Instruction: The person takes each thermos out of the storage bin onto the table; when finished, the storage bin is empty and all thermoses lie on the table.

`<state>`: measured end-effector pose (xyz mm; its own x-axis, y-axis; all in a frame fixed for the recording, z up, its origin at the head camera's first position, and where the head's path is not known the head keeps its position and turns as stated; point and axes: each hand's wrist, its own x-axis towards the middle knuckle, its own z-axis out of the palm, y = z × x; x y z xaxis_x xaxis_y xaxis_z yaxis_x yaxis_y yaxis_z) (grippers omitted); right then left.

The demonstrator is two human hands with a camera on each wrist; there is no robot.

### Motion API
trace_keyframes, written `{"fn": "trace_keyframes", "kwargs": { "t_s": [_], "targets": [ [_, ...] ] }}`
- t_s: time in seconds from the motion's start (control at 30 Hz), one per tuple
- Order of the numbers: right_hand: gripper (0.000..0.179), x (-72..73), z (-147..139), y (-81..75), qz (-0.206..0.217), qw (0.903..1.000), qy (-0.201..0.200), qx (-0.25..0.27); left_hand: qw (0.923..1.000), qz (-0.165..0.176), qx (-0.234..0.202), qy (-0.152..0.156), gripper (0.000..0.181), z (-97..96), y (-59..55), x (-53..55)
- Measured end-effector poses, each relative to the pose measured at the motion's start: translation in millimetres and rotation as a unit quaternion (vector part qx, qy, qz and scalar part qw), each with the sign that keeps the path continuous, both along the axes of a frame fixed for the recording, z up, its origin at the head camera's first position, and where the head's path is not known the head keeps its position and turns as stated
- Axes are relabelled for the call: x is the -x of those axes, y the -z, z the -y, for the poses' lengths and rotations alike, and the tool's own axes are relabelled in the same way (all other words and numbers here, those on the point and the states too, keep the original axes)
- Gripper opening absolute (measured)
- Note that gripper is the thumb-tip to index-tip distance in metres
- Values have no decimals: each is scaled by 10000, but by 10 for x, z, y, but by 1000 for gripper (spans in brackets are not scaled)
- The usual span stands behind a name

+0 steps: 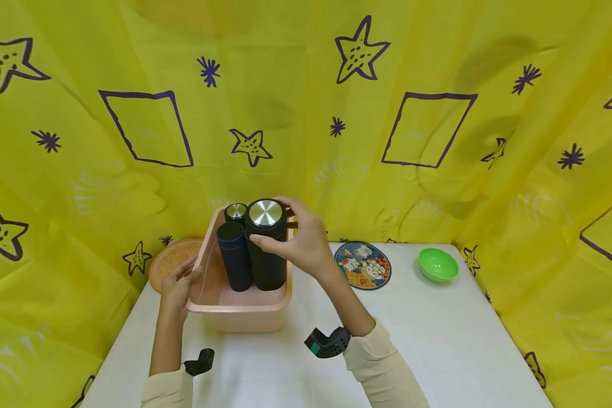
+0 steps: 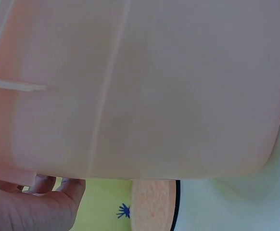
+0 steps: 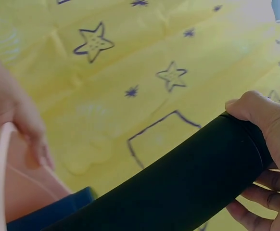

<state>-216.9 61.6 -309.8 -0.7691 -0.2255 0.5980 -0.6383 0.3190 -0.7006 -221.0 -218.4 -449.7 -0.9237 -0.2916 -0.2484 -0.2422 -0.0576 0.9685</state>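
At the far left, an orange round mat (image 1: 170, 256) is partly hidden behind the left hand (image 1: 177, 288), by which the left rim of a pink bin (image 1: 242, 322) is gripped. In the bin, a dark blue bottle (image 1: 236, 260) is seen, and behind it a small black bottle (image 1: 236, 212). Just beside these, a large black bottle (image 1: 268, 262) with a silver lid is placed, its lower part inside the bin; its upper part is grasped by the right hand (image 1: 307, 241) between thumb and fingers. Further right, a round picture mat (image 1: 363, 265) and then a green bowl (image 1: 438, 265) are set on the white table (image 1: 418, 340).
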Motion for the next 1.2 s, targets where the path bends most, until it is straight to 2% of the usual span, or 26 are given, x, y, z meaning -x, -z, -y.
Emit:
{"fn": "trace_keyframes", "kwargs": {
  "t_s": [0.27,0.53,0.8,1.2],
  "targets": [
    [65,10,-273,-187,-167,9988,333,312,9999,-71,-113,1,51,-4,31,-3],
    [67,63,-539,-129,65,9959,844,329,9999,50,-155,33,51,-5,37,-15],
    [65,184,-732,110,531,9923,1098,224,9998,77,-147,64,52,-25,26,4],
    [66,261,-852,645,1199,9852,1180,328,10000,0,-68,5,51,-18,17,-15]
  ]
}}
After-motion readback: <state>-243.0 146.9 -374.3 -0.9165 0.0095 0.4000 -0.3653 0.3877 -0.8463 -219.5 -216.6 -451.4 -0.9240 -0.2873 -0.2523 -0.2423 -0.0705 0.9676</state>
